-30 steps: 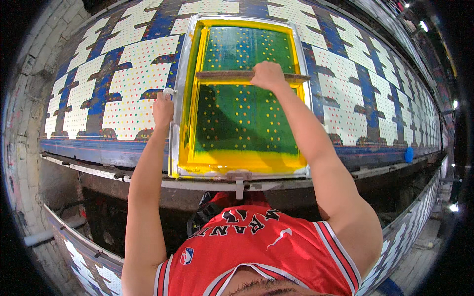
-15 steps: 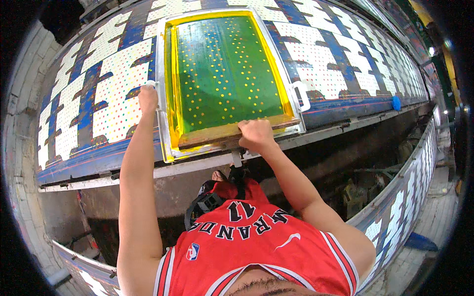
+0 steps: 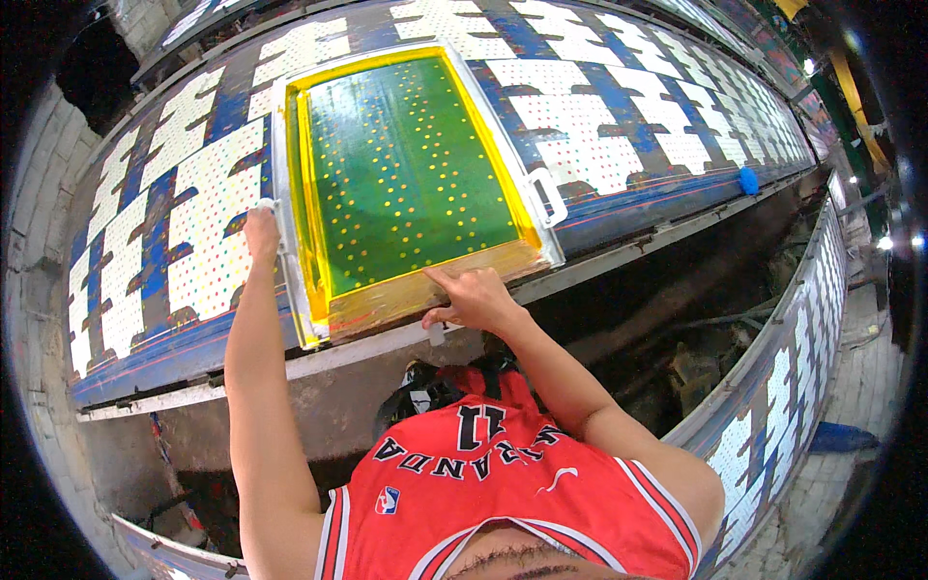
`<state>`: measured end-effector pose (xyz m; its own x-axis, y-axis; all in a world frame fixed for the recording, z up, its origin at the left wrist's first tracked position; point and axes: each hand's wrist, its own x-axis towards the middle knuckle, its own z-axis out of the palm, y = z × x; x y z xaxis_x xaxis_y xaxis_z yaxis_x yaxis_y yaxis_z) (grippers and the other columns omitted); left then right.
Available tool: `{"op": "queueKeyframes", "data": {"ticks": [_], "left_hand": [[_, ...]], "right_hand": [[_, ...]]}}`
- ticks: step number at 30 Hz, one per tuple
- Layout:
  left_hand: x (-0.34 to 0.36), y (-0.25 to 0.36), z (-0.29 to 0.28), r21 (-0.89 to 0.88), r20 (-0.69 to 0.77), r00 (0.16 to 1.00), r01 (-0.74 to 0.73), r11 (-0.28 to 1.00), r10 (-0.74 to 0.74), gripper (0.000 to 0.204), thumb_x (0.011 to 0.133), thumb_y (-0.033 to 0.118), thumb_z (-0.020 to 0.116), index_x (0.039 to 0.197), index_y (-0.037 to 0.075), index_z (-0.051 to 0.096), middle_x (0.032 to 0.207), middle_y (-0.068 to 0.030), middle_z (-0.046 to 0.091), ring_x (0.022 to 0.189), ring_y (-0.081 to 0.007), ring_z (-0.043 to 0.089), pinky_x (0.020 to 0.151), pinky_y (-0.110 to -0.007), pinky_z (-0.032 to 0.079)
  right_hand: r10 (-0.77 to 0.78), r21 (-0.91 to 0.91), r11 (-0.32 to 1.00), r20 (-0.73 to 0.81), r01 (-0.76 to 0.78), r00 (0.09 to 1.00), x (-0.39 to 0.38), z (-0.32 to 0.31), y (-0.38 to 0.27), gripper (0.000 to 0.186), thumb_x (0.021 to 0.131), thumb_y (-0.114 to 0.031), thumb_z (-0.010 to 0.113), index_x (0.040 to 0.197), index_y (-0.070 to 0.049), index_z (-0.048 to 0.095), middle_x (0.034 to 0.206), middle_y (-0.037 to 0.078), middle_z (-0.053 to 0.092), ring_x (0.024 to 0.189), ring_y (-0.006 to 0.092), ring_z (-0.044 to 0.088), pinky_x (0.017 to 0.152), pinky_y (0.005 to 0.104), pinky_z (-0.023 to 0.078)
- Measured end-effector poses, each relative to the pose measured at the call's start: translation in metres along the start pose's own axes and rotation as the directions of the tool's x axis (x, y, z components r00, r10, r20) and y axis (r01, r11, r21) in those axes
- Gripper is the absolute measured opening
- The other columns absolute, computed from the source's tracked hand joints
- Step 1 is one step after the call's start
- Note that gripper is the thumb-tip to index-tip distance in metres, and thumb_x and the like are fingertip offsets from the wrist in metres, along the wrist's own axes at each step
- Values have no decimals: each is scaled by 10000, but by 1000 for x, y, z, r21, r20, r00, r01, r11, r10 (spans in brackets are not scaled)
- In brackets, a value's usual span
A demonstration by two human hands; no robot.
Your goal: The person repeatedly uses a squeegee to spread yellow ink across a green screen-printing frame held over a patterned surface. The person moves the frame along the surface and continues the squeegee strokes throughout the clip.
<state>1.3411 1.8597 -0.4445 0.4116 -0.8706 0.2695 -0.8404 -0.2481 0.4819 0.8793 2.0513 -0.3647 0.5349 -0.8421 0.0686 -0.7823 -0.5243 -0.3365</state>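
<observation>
In front of me on the long table lies a printing screen [image 3: 406,174] with a pale frame, green mesh and rows of small dots. Wet yellow ink lines its edges. My left hand [image 3: 261,234] is closed round the white handle on the frame's left side. A squeegee [image 3: 372,304] with a wooden-looking face rests across the screen's near end, its broad face showing. My right hand [image 3: 474,298] is at its middle, index finger stretched along the top edge and thumb apart below. The other fingers are partly hidden. A second white handle [image 3: 553,198] stands free on the frame's right side.
White dotted cut-out pieces [image 3: 215,227] lie in rows over the blue-stained table. A blue lump [image 3: 748,181] sits by the table's near edge at the right. Another table with similar pieces [image 3: 773,425] runs along the lower right, beyond a dark gap.
My right hand has loosened from a fist on the squeegee to spread fingers. The squeegee has tipped, showing more of its face. Everything has shifted left in view; my left hand keeps the handle.
</observation>
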Motion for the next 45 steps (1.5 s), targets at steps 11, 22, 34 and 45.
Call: {"op": "queueKeyframes", "data": {"ticks": [11,22,34,45], "left_hand": [[3,0,-5,3,-30,1000,9,1000,-9,357,997,276,530,1199,0,633,988,-223,709,753,-347,703,653,-458,555],[-3,13,-13,-204,59,966,257,945,-250,324,1012,261,530,1089,-42,616,812,-160,667,457,-250,591,425,-380,472],[-8,32,-22,-190,89,952,305,933,-293,305,1012,277,519,1056,-9,615,847,-129,649,509,-210,570,437,-348,463],[9,-11,-13,-128,221,954,234,964,-202,288,1014,282,508,1022,12,608,847,-132,624,522,-255,583,474,-444,497]], "right_hand": [[597,465,783,-374,-413,710,-11,-53,195,493,926,-389,717,1183,20,623,949,197,711,901,403,674,835,506,511],[568,587,725,-213,-361,795,-9,7,259,312,966,-237,612,1155,9,574,999,284,666,971,489,637,831,557,485],[627,604,677,-174,-421,759,-2,-3,258,157,928,-131,592,1042,-30,630,907,237,700,882,471,665,766,552,498],[633,587,682,-177,-436,754,-3,1,257,214,926,-131,608,1118,-38,631,914,245,703,895,462,676,781,546,511]]}}
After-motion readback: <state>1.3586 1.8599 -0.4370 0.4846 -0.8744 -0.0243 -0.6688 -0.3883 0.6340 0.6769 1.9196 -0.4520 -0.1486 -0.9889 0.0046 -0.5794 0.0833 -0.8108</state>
